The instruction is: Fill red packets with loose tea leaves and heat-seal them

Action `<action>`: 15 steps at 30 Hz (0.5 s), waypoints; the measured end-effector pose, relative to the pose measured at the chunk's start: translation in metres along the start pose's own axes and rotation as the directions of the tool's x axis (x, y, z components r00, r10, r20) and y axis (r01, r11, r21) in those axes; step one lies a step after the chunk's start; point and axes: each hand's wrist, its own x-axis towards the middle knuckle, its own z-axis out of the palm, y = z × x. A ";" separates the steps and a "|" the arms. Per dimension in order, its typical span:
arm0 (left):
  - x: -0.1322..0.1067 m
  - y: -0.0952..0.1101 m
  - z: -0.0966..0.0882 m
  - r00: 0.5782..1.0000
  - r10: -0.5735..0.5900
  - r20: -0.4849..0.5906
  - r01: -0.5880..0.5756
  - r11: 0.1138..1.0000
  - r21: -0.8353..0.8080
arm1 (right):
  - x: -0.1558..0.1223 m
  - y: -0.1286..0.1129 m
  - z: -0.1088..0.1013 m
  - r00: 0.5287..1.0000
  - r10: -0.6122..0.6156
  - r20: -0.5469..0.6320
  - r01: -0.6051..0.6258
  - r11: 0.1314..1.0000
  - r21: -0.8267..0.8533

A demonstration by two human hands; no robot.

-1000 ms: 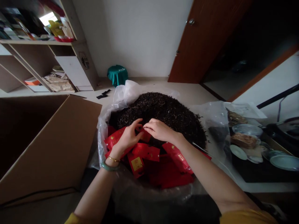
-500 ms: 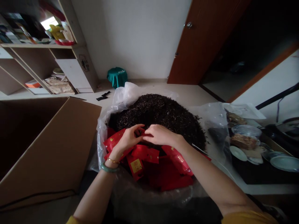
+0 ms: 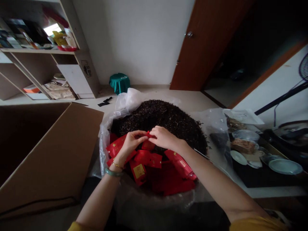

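Note:
A big heap of dark loose tea leaves [image 3: 163, 118] fills a clear plastic bag [image 3: 127, 99] in front of me. Several small red packets [image 3: 168, 173] lie on its near side. My left hand [image 3: 131, 144] and my right hand [image 3: 163, 138] meet just above the packets, both pinching the top of one small red packet [image 3: 148, 141] between fingertips. A green bangle and a gold bracelet sit on my left wrist.
A large open cardboard box [image 3: 48, 154] stands at the left. Plates and bowls [image 3: 250, 150] crowd a tray at the right. Behind are wooden shelves [image 3: 43, 64], a green bundle [image 3: 119, 83] on the floor and a brown door [image 3: 204, 45].
Both hands stay together on the red packet, shifting only slightly. The view has tilted down a little, so the scene sits lower in the frame.

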 end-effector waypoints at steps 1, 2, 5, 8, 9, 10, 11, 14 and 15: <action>-0.001 0.001 0.001 1.000 -0.006 -0.010 0.006 1.000 -0.023 | 0.000 -0.001 0.000 1.000 -0.014 0.000 0.014 1.000 -0.015; -0.001 0.002 0.002 1.000 -0.011 -0.018 0.011 0.999 -0.045 | 0.000 -0.001 -0.001 1.000 -0.028 -0.009 0.028 0.999 -0.021; -0.002 0.007 0.002 0.999 -0.019 -0.032 0.015 0.993 -0.113 | 0.000 -0.001 0.001 0.995 -0.061 -0.078 0.063 0.998 0.014; -0.001 0.010 -0.001 0.998 -0.035 -0.045 0.027 0.984 -0.174 | 0.001 -0.001 0.002 0.977 -0.073 -0.199 0.102 0.986 0.136; -0.001 0.011 -0.001 0.998 -0.044 -0.055 0.033 0.981 -0.189 | 0.001 -0.001 0.003 0.966 -0.080 -0.246 0.128 0.974 0.185; -0.001 0.011 -0.002 0.996 -0.053 -0.071 0.037 0.978 -0.205 | 0.001 -0.002 0.003 0.950 -0.088 -0.300 0.161 0.960 0.229; -0.002 0.011 -0.002 0.994 -0.061 -0.090 0.039 0.973 -0.226 | 0.001 -0.002 0.003 0.928 -0.090 -0.361 0.192 0.946 0.259; -0.002 0.011 -0.001 0.988 -0.091 -0.126 0.044 0.941 -0.336 | 0.004 -0.001 0.005 0.841 0.002 -0.541 0.195 0.932 0.306; -0.003 0.011 0.000 0.986 -0.100 -0.132 0.043 0.925 -0.378 | 0.006 0.000 0.006 0.825 0.063 -0.562 0.160 0.927 0.338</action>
